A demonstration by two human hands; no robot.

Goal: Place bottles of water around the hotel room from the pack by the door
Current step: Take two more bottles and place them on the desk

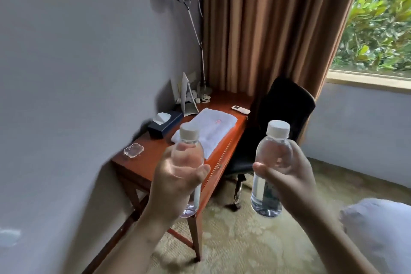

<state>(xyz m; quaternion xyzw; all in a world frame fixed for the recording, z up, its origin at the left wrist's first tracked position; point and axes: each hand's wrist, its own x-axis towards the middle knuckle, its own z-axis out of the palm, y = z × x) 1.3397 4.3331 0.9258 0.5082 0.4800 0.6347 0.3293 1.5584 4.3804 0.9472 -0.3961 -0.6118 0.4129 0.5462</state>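
Left hand (175,176) wrapped round left bottle (189,153), right hand (287,176) wrapped round right bottle (270,169), both upright in air before wooden worktop (155,151), towel (209,131) on it

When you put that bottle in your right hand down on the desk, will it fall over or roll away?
Probably not, if set upright. The bottle in the right hand looks full of water, so likely heavy and steady. It is tall and narrow, so a bump could tip it, and its round sides would then roll on the smooth desk.
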